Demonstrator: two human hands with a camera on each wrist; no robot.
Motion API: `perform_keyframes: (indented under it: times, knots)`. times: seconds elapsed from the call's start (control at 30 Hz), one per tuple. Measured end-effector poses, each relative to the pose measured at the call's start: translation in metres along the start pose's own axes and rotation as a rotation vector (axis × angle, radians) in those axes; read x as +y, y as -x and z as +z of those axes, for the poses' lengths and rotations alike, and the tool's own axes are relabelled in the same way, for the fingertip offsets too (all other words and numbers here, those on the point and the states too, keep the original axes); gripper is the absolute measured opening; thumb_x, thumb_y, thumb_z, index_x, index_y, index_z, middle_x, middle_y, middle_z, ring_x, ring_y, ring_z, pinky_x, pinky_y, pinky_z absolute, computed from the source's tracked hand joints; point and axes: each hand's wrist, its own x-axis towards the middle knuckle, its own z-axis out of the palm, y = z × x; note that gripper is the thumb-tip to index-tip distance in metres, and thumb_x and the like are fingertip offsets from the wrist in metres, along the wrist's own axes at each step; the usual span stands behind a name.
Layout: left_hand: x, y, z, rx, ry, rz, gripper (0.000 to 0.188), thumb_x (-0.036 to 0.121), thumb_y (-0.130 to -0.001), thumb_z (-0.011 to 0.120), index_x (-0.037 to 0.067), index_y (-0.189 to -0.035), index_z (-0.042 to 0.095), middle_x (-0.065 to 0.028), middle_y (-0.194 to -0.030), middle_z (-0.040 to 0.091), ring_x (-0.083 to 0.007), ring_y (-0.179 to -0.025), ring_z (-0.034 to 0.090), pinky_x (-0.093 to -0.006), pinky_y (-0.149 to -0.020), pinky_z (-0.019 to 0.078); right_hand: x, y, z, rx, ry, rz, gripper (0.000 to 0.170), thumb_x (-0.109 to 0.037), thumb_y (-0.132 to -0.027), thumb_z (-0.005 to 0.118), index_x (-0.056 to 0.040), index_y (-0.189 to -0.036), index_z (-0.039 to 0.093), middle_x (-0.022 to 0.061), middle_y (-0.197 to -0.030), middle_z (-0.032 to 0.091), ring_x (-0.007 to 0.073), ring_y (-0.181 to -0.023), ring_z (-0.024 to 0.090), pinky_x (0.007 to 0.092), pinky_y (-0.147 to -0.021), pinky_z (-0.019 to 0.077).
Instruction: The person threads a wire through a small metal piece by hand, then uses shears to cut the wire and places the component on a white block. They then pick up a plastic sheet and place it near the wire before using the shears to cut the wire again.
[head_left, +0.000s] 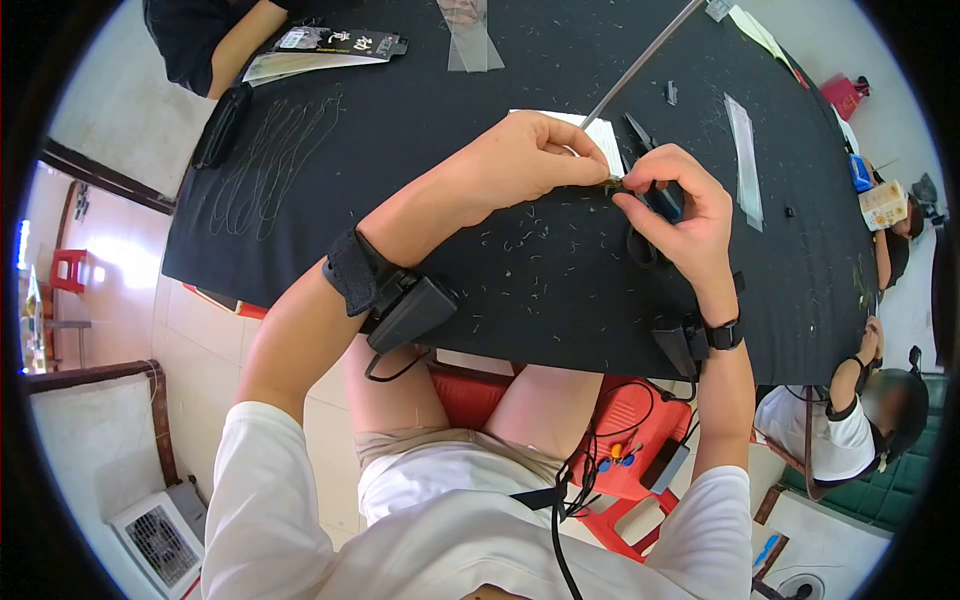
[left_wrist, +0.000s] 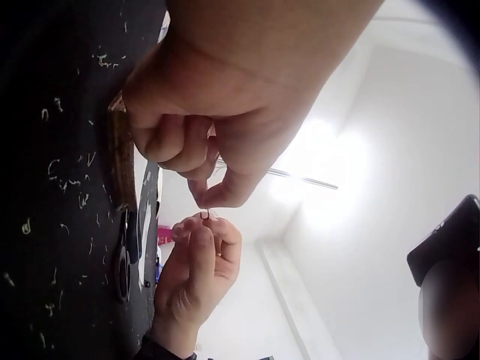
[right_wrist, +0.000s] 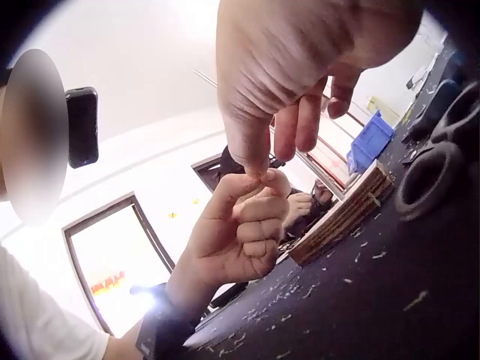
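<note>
Between the two hands is a tiny curved piece [left_wrist: 205, 215], greenish in the head view [head_left: 612, 184]. My left hand [head_left: 540, 160] pinches it between thumb and index finger, the other fingers curled in the left wrist view. Opposite, my right hand [head_left: 690, 215] has thumb and index fingertips closed in on the same piece; its other fingers are loosely bent in the right wrist view. The fingertips of both hands nearly meet, and fingers partly hide the piece. A thin metal rod [head_left: 640, 65] slants down to beside my left hand.
A white-topped block [head_left: 600, 130] with layered sides [right_wrist: 341, 217] lies behind the hands, beside dark scissors [right_wrist: 431, 180]. Small clippings dot the black cloth [head_left: 540, 320]. Looped thread [head_left: 265, 170] and packets [head_left: 325, 45] lie left, a clear strip [head_left: 745, 160] right. Other people sit around the table.
</note>
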Motion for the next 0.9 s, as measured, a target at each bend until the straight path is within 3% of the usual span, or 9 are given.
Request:
perform_keyframes:
  times: [0.63, 0.9]
  knots:
    - [-0.0009, 0.0000, 0.0015, -0.029, 0.006, -0.015, 0.017, 0.020, -0.080, 0.061, 0.005, -0.088, 0.062, 0.0065, -0.061, 0.046, 0.0002, -0.048, 0.032, -0.0170, -0.042, 0.0209, -0.0005, 0.0009, 0.0003, 0.021, 0.048, 0.013, 0.013, 0.003, -0.069, 0.064, -0.0033, -0.080, 0.061, 0.0022, -0.074, 0.058, 0.0082, -0.063, 0.053, 0.0202, -0.057, 0.0407]
    - [0.0003, -0.0001, 0.0014, -0.032, 0.056, -0.045, 0.017, 0.018, -0.082, 0.059, 0.004, -0.090, 0.061, 0.0078, -0.057, 0.041, 0.0001, -0.045, 0.028, -0.0177, -0.041, 0.0169, 0.0007, 0.0015, -0.0005, 0.017, 0.053, 0.014, 0.013, 0.004, -0.069, 0.063, -0.0030, -0.079, 0.060, 0.0018, -0.073, 0.057, 0.0078, -0.063, 0.053, 0.0202, -0.058, 0.0407]
